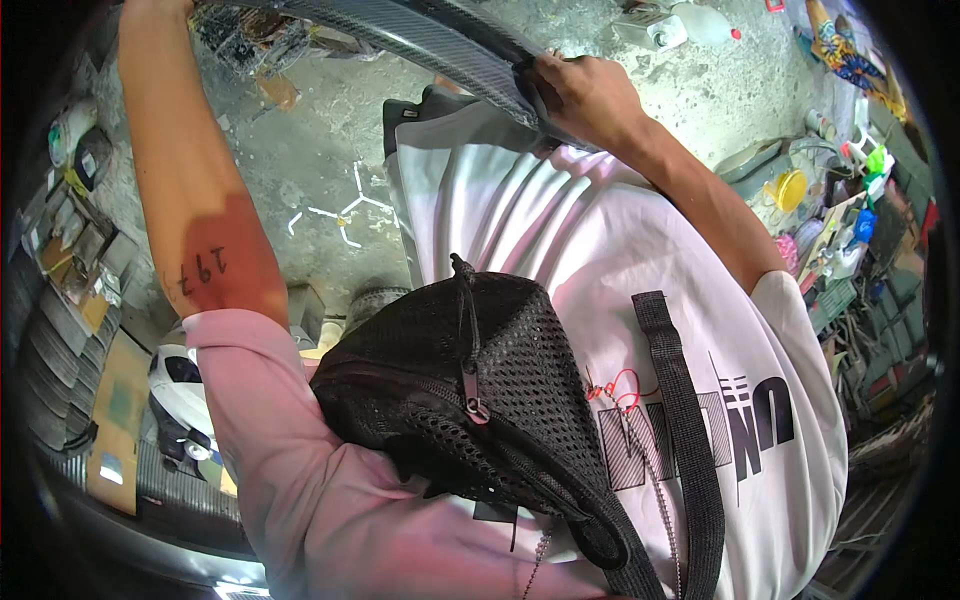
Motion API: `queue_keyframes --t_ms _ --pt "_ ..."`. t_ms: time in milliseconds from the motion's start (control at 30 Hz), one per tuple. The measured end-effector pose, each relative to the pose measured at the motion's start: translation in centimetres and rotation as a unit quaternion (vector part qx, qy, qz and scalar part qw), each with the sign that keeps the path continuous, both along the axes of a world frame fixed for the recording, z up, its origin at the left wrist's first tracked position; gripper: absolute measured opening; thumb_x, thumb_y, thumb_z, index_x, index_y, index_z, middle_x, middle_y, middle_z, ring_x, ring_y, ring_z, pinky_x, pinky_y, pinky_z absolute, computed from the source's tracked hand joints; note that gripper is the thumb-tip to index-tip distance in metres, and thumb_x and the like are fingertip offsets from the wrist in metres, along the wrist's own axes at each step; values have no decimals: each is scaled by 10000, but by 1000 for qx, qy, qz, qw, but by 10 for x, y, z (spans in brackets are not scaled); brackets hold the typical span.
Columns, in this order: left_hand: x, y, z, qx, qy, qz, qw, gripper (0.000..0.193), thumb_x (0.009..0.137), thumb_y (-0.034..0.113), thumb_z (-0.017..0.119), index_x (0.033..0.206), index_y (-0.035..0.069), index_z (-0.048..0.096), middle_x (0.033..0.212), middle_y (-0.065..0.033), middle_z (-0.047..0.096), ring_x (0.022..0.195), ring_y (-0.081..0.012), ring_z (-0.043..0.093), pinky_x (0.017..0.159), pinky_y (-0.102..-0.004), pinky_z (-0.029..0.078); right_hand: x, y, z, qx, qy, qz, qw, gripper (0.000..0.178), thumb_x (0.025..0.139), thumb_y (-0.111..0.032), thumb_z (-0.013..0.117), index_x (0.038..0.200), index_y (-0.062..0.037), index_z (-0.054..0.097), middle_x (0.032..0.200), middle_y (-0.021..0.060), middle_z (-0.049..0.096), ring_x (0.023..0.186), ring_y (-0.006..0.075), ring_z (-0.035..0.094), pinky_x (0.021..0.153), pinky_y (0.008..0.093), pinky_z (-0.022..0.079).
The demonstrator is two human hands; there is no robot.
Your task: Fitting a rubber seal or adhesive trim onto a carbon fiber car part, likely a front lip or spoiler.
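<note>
A long, curved, glossy dark strip with a carbon-fibre weave [405, 45] runs across the top of the head view. Its near end is in my right hand [585, 92], whose fingers wrap round the edge just beyond the hem of my white shirt [640, 240]. My left arm stretches far forward. Of my left hand [158, 5] only the part by the wrist shows at the upper edge, close to the strip's far side; its fingers are cut off from view. A black mesh bag [450, 380] with a zip hangs on my chest.
Below lies a stained concrete floor [320, 150] with white marks. Clutter lines both sides: plastic bottles [700, 22] at the top right, a yellow round lid [790, 189] at the right, cardboard [115, 425] and stacked dark ribbed pieces [65, 360] at the left.
</note>
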State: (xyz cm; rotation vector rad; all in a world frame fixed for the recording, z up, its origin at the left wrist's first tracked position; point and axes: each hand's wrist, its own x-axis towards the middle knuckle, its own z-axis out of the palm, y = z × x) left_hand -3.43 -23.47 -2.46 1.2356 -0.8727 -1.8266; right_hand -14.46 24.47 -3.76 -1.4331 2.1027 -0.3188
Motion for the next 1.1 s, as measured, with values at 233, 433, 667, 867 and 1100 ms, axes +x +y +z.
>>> queue_keyframes --t_ms 233,433,667,867,1100 --pt "21 -40 -12 18 -121 2 993 306 991 123 703 1261 -6 639 1283 -174 673 1171 -348 656 993 -515 567 -3 7 -22 -79 -98 -92 988 211 1015 -278 623 987 -84 702 744 150 676 614 311 621 568 399 488" --pt "29 101 38 -525 -415 -72 739 749 930 285 785 1474 -65 407 1460 -296 441 1274 -381 520 1097 -464 449 -22 117 -2 -147 -292 -471 819 295 1082 -305 578 966 -44 651 753 -58 492 693 52 432 632 236 362" --pt "32 304 35 -627 -152 -656 391 570 787 289 814 1304 124 643 1193 -40 658 1118 -218 621 964 -407 437 32 216 -51 -19 -239 -574 783 297 1042 -298 632 913 -31 654 709 -31 521 665 73 417 603 267 354" --pt "15 296 33 -614 -274 -667 320 537 674 100 780 1201 112 679 1192 -49 627 1113 -267 596 979 -435 435 52 132 -19 -51 -243 -498 831 305 971 -341 673 891 -47 676 674 95 612 614 211 581 603 369 451" --pt "23 233 55 -676 -386 -514 360 910 671 41 789 1509 264 515 1515 -69 516 1406 -299 484 1169 -550 318 27 51 -18 -185 -32 -208 960 188 960 -251 680 883 -81 659 748 93 666 651 319 641 613 409 494"
